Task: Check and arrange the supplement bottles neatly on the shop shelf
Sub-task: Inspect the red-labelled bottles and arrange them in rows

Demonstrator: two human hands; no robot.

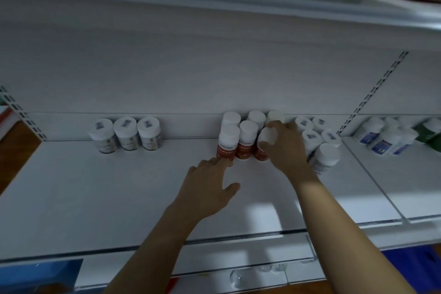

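A white shelf [119,186] spans the view. The red bottles [248,137], white-capped and upright, stand at its back in two rows of three, against the rear panel. Well to the left of the red bottles, three pale bottles [126,135] stand in a row. Just right of the red bottles is a cluster of blue-label bottles [327,153], partly hidden by the right arm. Farther right comes a slotted upright [374,93], then green bottles [429,131], too blurred to read.

The right hand [286,148] is at the right end of the red bottles' front row. Its thumb and fingers are curled round the end bottle [266,137], gripping it just under the cap. The left hand [207,184] lies low in front of the red bottles, with fingers straight and thumb spread, holding nothing. Its fingertips [223,160] touch the foot of the front-left bottle [228,141].
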